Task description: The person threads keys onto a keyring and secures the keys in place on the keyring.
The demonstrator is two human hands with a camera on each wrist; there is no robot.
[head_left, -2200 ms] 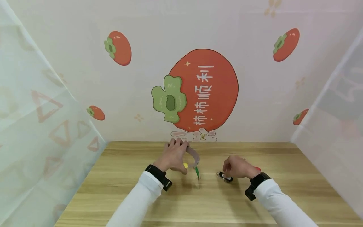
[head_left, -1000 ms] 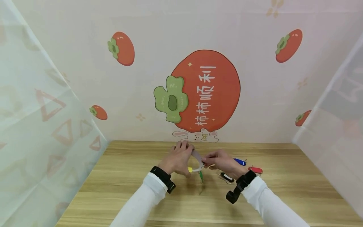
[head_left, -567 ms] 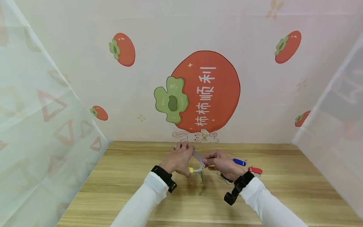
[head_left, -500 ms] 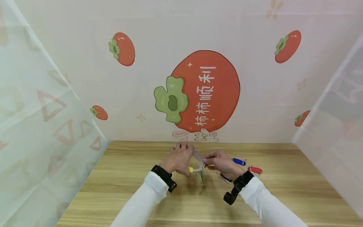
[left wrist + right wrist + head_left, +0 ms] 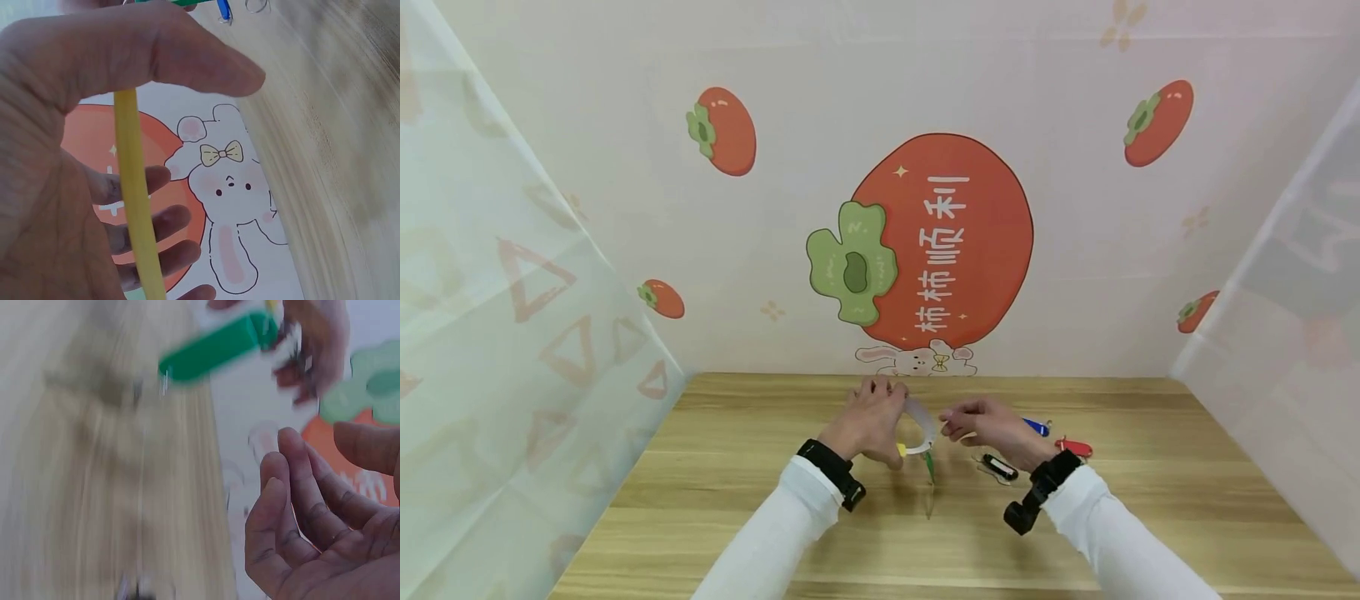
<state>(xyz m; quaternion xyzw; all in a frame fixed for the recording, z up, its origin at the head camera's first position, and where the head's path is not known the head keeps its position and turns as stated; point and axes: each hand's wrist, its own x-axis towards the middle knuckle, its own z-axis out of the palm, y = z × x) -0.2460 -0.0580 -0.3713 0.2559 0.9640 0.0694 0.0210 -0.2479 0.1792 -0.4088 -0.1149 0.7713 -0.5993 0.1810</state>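
Note:
My left hand (image 5: 871,423) holds a flat, pale ring (image 5: 926,422) upright, gripping its left side between thumb and fingers. The ring's yellow part (image 5: 132,194) crosses the palm in the left wrist view. From its lower right side hangs a green rounded tag-like piece (image 5: 929,465), with a thin part dangling below it. Just right of the ring, my right hand (image 5: 994,430) hovers with its fingers bent loosely and nothing between them. In the right wrist view, its thumb (image 5: 369,445) stands apart from the fingertips, with the green piece beyond.
Beside my right hand on the wooden table (image 5: 737,508) lie a black piece with a white panel (image 5: 1000,467), a blue one (image 5: 1037,427) and a red one (image 5: 1075,447), with small metal rings. White printed sheets (image 5: 775,167) stand at the back and both sides.
My right hand moved left from the black piece, pinched at the ring's right side, and has since let go and drawn slightly right. My left hand keeps its hold on the ring.

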